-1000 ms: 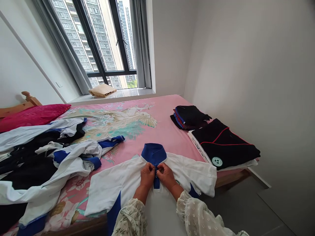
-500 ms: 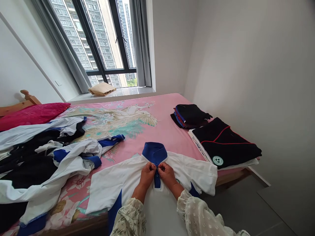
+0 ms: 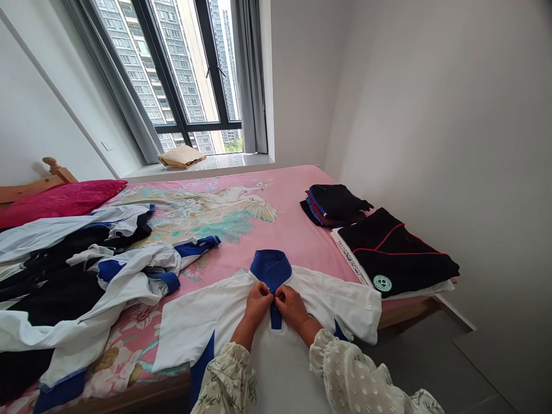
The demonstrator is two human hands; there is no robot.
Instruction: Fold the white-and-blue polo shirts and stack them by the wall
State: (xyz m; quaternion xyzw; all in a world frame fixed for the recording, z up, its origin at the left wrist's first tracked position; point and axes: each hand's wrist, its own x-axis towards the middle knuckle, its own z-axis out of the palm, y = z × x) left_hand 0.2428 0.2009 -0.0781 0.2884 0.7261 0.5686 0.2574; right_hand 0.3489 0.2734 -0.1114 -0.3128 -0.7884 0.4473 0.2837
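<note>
A white polo shirt (image 3: 228, 307) with a blue collar (image 3: 271, 267) and blue side panels lies face up at the bed's near edge, sleeves spread to both sides. Just below the collar, my left hand (image 3: 257, 303) pinches the left side of the blue button placket (image 3: 276, 319). Close against it, my right hand (image 3: 291, 305) pinches the placket's other side, fingertips nearly meeting. The button between the fingers is hidden. The shirt's lower part hangs toward me between my forearms.
Loose white, blue and black clothes (image 3: 129, 287) are heaped on the left of the pink bed sheet (image 3: 284, 201). To the right lie a folded dark stack (image 3: 338, 201) and folded black clothing with red piping (image 3: 397, 259). A red pillow (image 3: 73, 201) rests near the headboard.
Both hands keep their pinch at the placket, with only a slight shift of the fingers. The view has moved slightly; the shirt lies as before.
</note>
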